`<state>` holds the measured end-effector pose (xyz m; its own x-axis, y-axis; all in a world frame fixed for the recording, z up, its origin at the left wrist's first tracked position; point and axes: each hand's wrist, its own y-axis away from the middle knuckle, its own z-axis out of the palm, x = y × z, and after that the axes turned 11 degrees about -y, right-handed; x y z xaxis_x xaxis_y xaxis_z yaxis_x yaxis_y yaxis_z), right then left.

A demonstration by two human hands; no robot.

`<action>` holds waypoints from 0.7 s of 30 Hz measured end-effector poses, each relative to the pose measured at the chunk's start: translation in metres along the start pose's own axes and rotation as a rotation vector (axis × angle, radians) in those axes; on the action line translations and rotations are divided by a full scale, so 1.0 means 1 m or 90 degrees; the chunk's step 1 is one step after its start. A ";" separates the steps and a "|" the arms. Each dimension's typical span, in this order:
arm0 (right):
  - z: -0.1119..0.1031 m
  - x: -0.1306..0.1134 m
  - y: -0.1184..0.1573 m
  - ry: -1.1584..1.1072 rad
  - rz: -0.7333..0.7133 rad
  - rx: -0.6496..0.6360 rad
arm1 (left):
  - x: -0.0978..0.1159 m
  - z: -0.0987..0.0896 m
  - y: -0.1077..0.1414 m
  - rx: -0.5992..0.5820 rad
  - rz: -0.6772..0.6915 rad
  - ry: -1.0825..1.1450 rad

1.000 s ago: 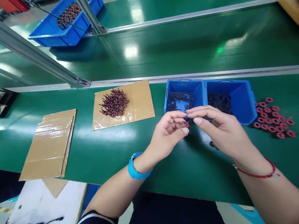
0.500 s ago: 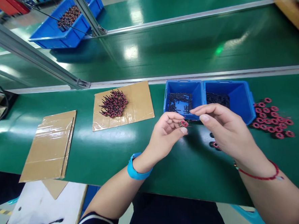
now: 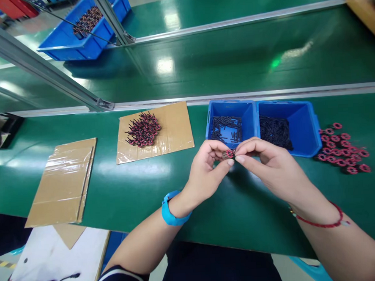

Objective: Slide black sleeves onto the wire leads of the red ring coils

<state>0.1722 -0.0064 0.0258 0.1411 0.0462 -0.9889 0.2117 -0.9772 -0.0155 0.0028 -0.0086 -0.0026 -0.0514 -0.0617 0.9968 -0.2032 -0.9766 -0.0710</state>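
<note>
Bright overhead glare, soft shadows, slight blur, stretched edges

glossy green tabletop (image 3: 139, 186), smooth blue plastic bins (image 3: 304, 129), shiny taped cardboard (image 3: 174, 128), metal rail (image 3: 160, 103)

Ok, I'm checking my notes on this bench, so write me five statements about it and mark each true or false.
1. The left hand holds a ring. True.
2. A red bracelet is on the left wrist. False: a blue band is there.
3. The left bin and right bin hold black pieces. True.
4. The right hand is resting on cardboard. False: the right hand is at the ring.
5. Loose rings lie right of the right bin. True.
</note>
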 end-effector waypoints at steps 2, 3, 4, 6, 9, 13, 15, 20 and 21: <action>-0.002 -0.002 0.001 0.102 -0.055 -0.002 | 0.000 -0.001 0.001 0.005 0.033 -0.099; -0.003 -0.004 0.002 0.170 -0.101 0.002 | 0.000 -0.001 0.002 0.002 0.049 -0.156; -0.005 -0.005 0.002 0.237 -0.150 0.010 | 0.001 -0.002 0.002 -0.002 0.061 -0.209; -0.011 -0.009 0.004 0.334 -0.233 0.043 | 0.001 -0.003 0.001 -0.010 0.061 -0.272; -0.021 -0.011 0.005 0.337 -0.229 0.134 | 0.001 -0.004 -0.002 -0.011 -0.017 -0.187; -0.021 -0.007 0.000 0.196 -0.085 0.135 | 0.002 -0.003 -0.006 -0.040 -0.149 0.066; -0.016 -0.004 -0.003 0.107 0.001 0.079 | 0.002 -0.002 -0.006 -0.057 -0.168 0.133; -0.008 -0.006 -0.004 0.048 0.039 0.019 | 0.002 0.000 -0.004 -0.082 -0.193 0.195; -0.009 -0.007 -0.003 0.049 0.022 0.035 | 0.002 0.000 -0.003 -0.081 -0.195 0.200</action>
<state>0.1798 -0.0022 0.0338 0.2223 0.0257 -0.9746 0.1516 -0.9884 0.0085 0.0033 -0.0054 -0.0007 -0.2606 0.3108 0.9140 -0.3734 -0.9055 0.2014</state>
